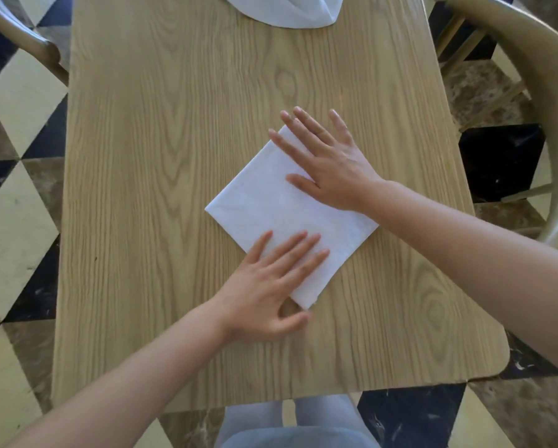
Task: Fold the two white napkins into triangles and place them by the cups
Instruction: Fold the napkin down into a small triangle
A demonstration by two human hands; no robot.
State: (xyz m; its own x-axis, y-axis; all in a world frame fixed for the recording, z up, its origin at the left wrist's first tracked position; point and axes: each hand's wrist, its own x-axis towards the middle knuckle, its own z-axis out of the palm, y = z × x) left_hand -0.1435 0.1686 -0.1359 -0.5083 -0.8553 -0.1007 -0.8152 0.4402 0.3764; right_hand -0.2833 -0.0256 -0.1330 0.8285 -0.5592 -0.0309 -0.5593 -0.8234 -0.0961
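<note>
I have one white napkin lying flat as a diamond in the middle of the frame on the wooden surface, still a square, so I judge the triangle fold has not begun. My right hand lies flat over its upper right edge, fingers straight and spread, holding nothing. My left hand presses the lower left edge, fingers flat too, the thumb on the surface just beside the bottom corner. A second white cloth sits at the top edge of the frame, well apart; no cups are in view. Next I would need to pinch one corner and carry it onto the opposite one, keeping the edges aligned.
</note>
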